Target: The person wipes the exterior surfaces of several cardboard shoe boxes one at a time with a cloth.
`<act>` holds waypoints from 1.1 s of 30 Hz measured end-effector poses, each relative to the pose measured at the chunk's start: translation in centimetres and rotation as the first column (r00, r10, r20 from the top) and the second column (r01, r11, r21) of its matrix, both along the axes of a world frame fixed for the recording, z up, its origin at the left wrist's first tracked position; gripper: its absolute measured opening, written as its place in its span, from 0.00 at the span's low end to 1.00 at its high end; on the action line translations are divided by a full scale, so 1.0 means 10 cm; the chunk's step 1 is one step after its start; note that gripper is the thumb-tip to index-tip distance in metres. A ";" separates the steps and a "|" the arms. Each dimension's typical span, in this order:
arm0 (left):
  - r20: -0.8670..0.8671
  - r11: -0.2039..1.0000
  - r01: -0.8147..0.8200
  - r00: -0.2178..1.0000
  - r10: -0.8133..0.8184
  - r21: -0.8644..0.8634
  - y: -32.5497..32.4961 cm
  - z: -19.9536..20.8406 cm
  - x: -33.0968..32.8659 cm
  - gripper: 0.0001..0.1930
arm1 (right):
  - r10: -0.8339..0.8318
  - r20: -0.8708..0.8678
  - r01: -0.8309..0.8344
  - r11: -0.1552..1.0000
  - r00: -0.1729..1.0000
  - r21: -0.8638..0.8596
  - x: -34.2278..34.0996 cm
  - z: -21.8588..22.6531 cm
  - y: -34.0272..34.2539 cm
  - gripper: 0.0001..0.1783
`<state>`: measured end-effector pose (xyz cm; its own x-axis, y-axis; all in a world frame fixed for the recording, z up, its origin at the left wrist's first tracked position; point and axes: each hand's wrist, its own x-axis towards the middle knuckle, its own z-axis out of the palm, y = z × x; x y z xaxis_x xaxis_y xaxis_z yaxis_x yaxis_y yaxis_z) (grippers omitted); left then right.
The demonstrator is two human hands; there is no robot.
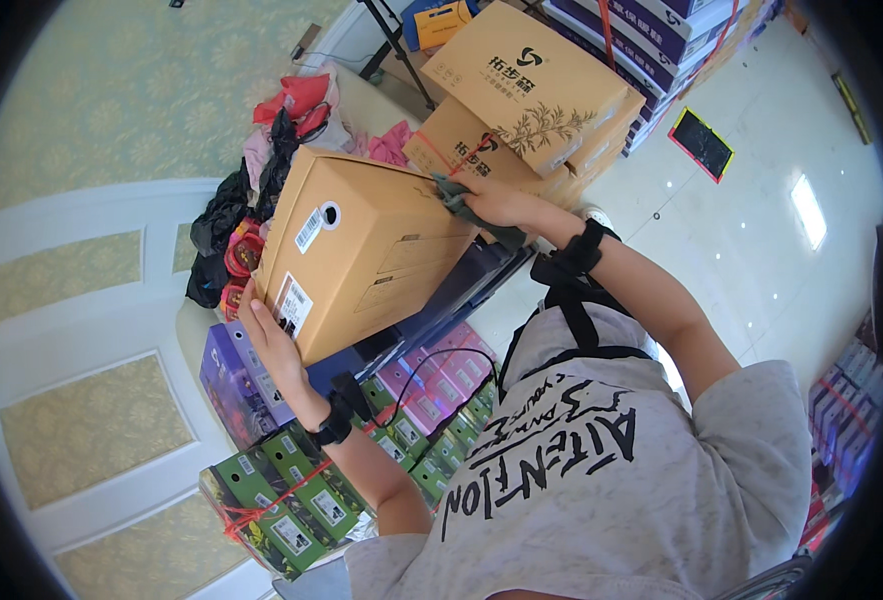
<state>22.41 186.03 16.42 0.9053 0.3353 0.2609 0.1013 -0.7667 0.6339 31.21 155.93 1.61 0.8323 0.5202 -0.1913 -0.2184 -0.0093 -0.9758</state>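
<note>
A tan cardboard shoebox (361,250) with a lid, a round finger hole and white labels is tilted in front of me. My left hand (276,345) holds its lower left end, the fingers stretched along the side by a label. In my right hand (496,203) is a grey-green cloth (456,200), pressed to the box's upper right corner, with part hanging down. The palm side of the right hand is hidden. Both wrists wear black straps.
Larger tan cartons (521,80) and purple-white boxes (651,30) are stacked at the far right. Green shoeboxes (301,490), tied with red string, and pink ones (431,385) stand below. Black and red plastic bags (226,225) lie left. A black mat (701,145) lies on the tiled floor.
</note>
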 end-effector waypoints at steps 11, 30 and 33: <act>0.078 0.991 -0.052 0.995 0.062 -0.122 -0.39 0.05 -0.36 0.23 | 0.016 0.426 -0.045 0.997 0.905 0.059 0.07 0.91 0.06 0.38; 0.169 0.671 -0.082 0.939 0.301 -0.737 0.37 -0.43 -0.12 0.21 | 0.171 0.565 -0.014 0.962 0.807 -0.271 0.74 0.89 0.71 0.37; 0.135 0.618 -0.015 0.971 0.196 -0.786 0.44 -0.34 0.01 0.20 | 0.190 0.535 -0.025 0.954 0.823 -0.299 0.80 0.96 0.78 0.36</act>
<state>22.53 190.47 13.03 0.8123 0.5830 0.0157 -0.0402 0.0292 0.9988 39.25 163.75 11.22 0.7806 0.6095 0.1383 0.3735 -0.2777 -0.8851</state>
